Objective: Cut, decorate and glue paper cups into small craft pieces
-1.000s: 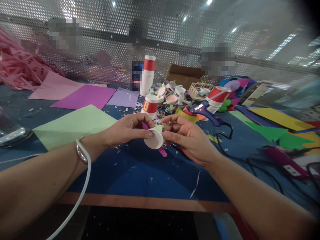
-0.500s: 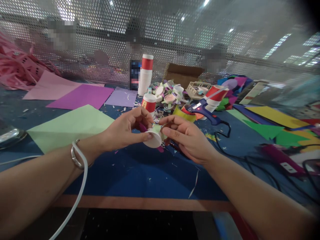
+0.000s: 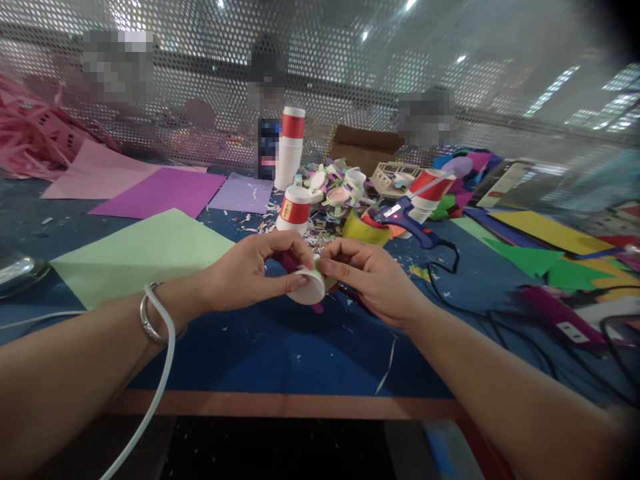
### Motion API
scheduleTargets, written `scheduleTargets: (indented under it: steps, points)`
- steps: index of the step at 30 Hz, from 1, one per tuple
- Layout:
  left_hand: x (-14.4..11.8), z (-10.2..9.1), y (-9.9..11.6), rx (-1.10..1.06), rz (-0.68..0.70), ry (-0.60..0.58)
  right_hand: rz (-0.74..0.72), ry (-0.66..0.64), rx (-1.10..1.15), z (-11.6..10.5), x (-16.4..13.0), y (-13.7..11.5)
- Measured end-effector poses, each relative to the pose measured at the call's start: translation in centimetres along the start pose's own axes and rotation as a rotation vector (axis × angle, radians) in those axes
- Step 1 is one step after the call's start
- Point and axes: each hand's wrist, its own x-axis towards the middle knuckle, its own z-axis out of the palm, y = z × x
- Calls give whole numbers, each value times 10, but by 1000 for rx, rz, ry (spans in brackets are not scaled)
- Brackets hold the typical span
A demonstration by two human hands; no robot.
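Two hands mid-frame on my feed, both pinching. Left hand (image 3: 257, 270): thumb and fingers clamped on one white paper cup (image 3: 309, 292), frame centre, mouth toward me. Right hand (image 3: 373, 277): fingertips closed on the pale green tab (image 3: 317, 263) at its top. One purple strip (image 3: 318, 308) behind; can't tell if gripped. Upper centre: one tall cup stack (image 3: 289, 150), one short red-and-white cup (image 3: 299, 212). Right of centre: one tilted cup stack (image 3: 429, 190), one cream basket (image 3: 381, 177) holding small pieces, one glue gun (image 3: 404, 217). Left: four paper sheets (image 3: 160, 193).
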Motion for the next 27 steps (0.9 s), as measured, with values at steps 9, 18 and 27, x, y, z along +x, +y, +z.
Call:
scheduleTargets:
  steps: [9, 18, 27]
  points:
    - [2, 1, 0, 13, -49, 61, -18, 5, 4, 0, 1, 0]
    - [6, 1, 6, -95, -156, 174, -16, 4, 50, -2, 0, -1]
    - [7, 2, 5, -260, -252, 191, 12, 6, 88, -1, 0, -1]
